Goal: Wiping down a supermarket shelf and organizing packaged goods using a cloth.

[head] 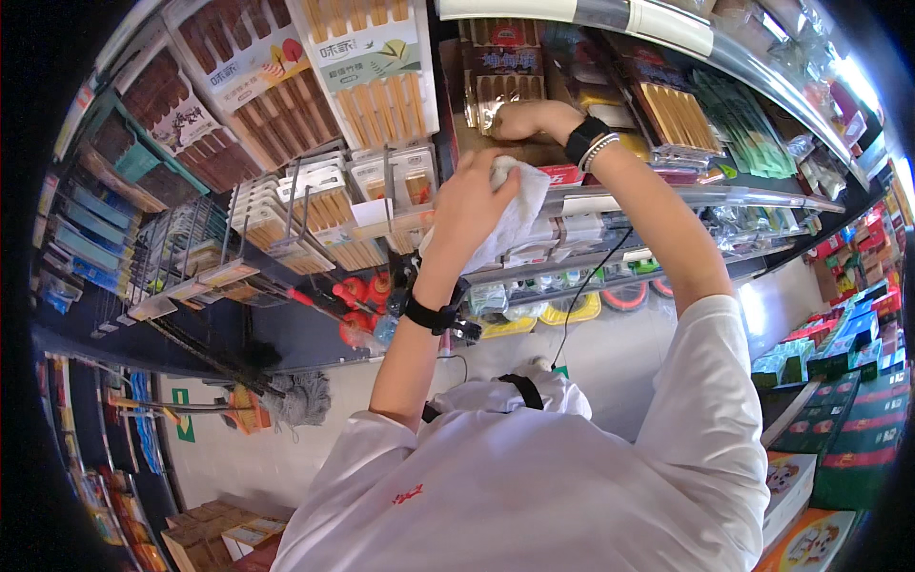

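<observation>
My left hand (475, 200) grips a white cloth (525, 196) at the front edge of a shelf, beside a cardboard box. Just above and to the right, my right hand (525, 120) is bent over the lower end of a clear-wrapped pack of brown chopsticks (504, 64) lying in that box; its fingertips are curled at the pack and partly hidden. Packs of light chopsticks (679, 118) lie further right on the same shelf. Large chopstick packs (375, 71) hang on the left.
A clear plastic price rail (743, 196) runs along the shelf front. Small chopstick packs fill a wire rack (307, 207) at left. Red plungers (364, 293) and a grey mop (304, 400) are lower down. A thin black cable hangs near my right arm. Cartons (214, 533) stand at bottom left.
</observation>
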{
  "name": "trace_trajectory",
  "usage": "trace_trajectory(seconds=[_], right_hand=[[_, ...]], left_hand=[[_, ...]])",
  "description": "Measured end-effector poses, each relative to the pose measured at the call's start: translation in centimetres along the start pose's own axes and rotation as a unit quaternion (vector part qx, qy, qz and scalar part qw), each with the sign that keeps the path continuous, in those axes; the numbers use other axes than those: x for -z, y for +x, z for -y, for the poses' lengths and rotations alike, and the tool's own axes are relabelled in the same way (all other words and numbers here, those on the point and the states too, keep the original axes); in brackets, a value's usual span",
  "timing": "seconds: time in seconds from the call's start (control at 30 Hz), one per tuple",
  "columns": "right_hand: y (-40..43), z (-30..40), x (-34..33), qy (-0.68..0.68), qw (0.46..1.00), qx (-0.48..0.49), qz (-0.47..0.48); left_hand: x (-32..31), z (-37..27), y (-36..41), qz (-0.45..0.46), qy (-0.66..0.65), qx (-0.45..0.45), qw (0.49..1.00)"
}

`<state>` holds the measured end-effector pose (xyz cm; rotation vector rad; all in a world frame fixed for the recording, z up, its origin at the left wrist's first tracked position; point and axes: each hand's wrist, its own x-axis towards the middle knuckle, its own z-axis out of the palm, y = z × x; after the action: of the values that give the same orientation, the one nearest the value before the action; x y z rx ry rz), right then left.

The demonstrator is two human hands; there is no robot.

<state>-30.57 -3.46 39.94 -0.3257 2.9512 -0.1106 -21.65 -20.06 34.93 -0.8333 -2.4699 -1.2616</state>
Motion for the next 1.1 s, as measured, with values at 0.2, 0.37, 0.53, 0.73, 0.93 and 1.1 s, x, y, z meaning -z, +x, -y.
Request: trace_trajectory(seconds=[0.2, 0.37, 0.53, 0.73, 0.93, 1.1], right_hand=[[-0.4, -1.4, 1.1, 0.108, 0.99, 0.007, 0.088], [-4.8, -0.2, 3.1, 0.099, 0.988, 0.116, 0.021], [-10.8, -0.1, 5.1, 0.134, 0.986, 0.101, -0.018], [-17.1, -1.5, 3.1, 0.18, 0.966, 0.104, -0.156], [-21.3, -0.4, 0.0, 0.251, 0.952, 0.101, -0.143], [-23.5, 1.0, -2.4, 0.34, 0.933, 0.034, -0.116]], left_hand=[[-0.1, -0.6, 0.1, 0.005, 0.004, 0.002, 1.0], [-0.2, -0.1, 0.0, -0.011, 0.003, -0.007, 1.0], [-0.1, 0.5, 0.2, -0.008, -0.052, -0.023, 0.998], [-0.6, 0.8, 0.4, -0.041, -0.106, -0.066, 0.991], [0.8, -2.3, -0.6, -0.025, -0.063, -0.087, 0.994], [0.8, -5.4, -1.3, 0.003, -0.19, -0.085, 0.978]])
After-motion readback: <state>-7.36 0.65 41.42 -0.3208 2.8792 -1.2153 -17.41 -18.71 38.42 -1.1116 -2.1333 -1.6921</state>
